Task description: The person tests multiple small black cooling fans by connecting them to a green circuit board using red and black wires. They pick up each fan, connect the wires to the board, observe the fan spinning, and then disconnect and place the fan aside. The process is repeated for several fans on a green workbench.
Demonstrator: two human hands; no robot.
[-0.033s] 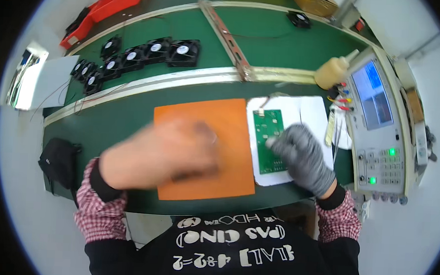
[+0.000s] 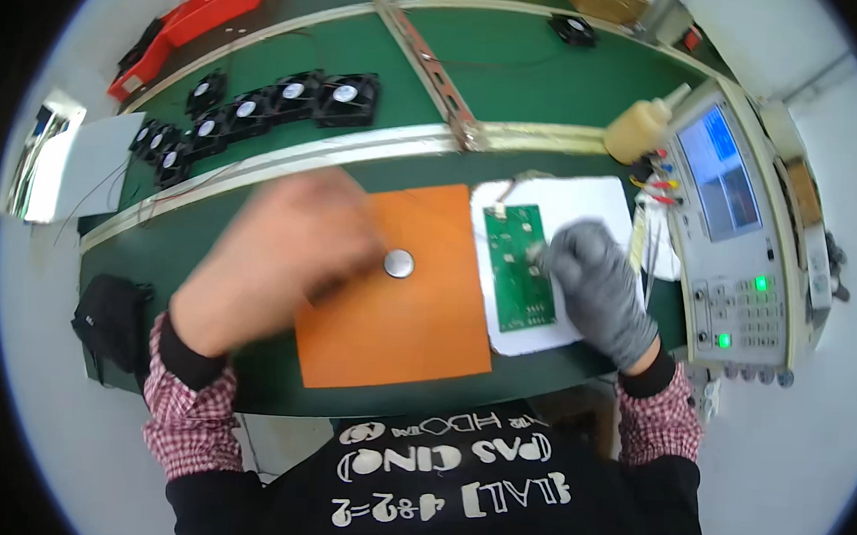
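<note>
An orange mat (image 2: 415,335) lies in front of me with a round silver disc (image 2: 399,263) on it. My left hand (image 2: 305,227), bare and smeared by motion, hovers over the mat's left side, close to the disc. Something dark shows beneath it; whether it is held cannot be told. My right hand (image 2: 597,291), in a grey glove, is closed at the right edge of a green circuit board (image 2: 520,282). Something small and pale may be between its fingertips, too small to make out. The board lies on a white sheet (image 2: 592,203).
Several black fans (image 2: 348,99) stand at the back left, with another fan (image 2: 572,30) at the far right. A metal rail (image 2: 425,59) crosses the rear bench. On the right are a pale bottle (image 2: 637,133) and a test instrument (image 2: 731,225). A black pouch (image 2: 114,319) sits left.
My left hand has moved left and away, uncovering the silver disc on the mat. My right hand remains by the board's right edge with little change.
</note>
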